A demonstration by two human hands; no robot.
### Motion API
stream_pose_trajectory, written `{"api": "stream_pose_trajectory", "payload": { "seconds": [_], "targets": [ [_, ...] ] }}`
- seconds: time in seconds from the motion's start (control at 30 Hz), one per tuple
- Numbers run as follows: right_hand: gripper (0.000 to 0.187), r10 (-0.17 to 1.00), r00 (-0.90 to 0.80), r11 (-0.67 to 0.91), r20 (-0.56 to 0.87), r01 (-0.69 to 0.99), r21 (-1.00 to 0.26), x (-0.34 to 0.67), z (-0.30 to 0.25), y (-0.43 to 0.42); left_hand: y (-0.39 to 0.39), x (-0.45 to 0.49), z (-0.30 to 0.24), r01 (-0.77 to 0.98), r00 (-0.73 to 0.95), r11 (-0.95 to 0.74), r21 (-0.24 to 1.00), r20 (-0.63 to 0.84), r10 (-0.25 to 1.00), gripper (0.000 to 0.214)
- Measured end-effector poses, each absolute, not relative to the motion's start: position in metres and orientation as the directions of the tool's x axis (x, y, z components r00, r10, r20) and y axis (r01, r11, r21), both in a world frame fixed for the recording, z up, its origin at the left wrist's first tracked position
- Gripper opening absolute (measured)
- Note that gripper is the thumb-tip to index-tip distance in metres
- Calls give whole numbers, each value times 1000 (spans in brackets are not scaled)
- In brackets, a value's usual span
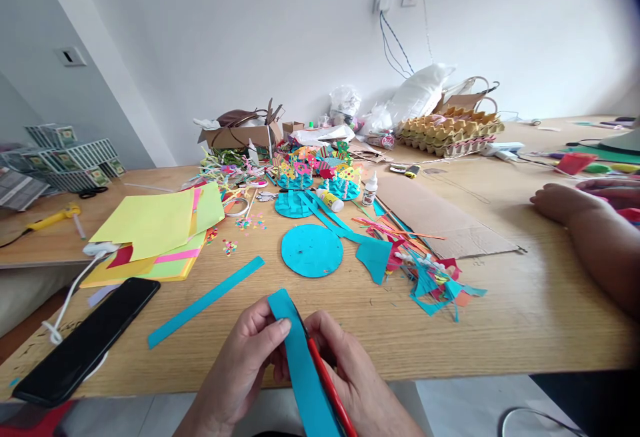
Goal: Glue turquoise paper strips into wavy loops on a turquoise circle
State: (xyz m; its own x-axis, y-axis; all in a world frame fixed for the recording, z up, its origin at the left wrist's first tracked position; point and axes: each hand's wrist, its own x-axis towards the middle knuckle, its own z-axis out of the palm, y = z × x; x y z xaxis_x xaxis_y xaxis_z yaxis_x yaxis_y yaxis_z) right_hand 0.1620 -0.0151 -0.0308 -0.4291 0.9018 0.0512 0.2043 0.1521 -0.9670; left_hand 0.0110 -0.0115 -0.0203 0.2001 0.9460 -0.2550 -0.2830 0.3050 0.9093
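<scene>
My left hand (255, 343) pinches a long strip of blue paper (305, 370) near its far end, thumb on top. Beside it my right hand (345, 363) grips red-handled scissors (327, 383), whose dark blades lie along the strip's right edge. How far the blades are parted I cannot tell. A narrower blue strip (206, 301) rests on the table to the left of my hands. Straight ahead lies a round blue disc (311, 251). Blue paper offcuts (375, 258) are scattered to its right.
Yellow paper sheets (143, 223) and a black phone (87, 342) are on the left. Decorated blue discs (295, 182), a white glue bottle (370, 190) and a cardboard sheet (440, 217) stand beyond. At the right is another person's arm (590, 243). Egg trays (450, 131) are stacked at the back.
</scene>
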Motion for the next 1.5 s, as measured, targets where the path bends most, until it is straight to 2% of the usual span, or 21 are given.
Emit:
{"api": "stream_pose_trajectory", "payload": {
  "seconds": [0.2,0.33,0.53,0.8,1.0,1.5],
  "targets": [
    [30,907,-420,136,44,191,-972,161,-30,-15,-11,12,-23,-263,214,325,908,-274,938,21],
    [32,912,-404,149,69,169,-974,160,-34,-15,-10,11,-23,-265,210,301,916,-250,945,20],
    [33,920,-376,188,109,179,-966,159,-39,-16,-10,12,-23,-260,222,341,903,-288,932,23],
    [27,905,-422,166,51,241,-956,163,-34,-13,-11,11,-22,-294,254,346,891,-276,927,19],
    [24,907,-419,145,40,222,-964,164,-33,-13,-11,12,-27,-296,272,341,892,-264,925,15],
    [34,929,-359,165,89,187,-968,158,-41,-14,-13,11,-29,-288,293,354,890,-270,917,16]
  ]
}}
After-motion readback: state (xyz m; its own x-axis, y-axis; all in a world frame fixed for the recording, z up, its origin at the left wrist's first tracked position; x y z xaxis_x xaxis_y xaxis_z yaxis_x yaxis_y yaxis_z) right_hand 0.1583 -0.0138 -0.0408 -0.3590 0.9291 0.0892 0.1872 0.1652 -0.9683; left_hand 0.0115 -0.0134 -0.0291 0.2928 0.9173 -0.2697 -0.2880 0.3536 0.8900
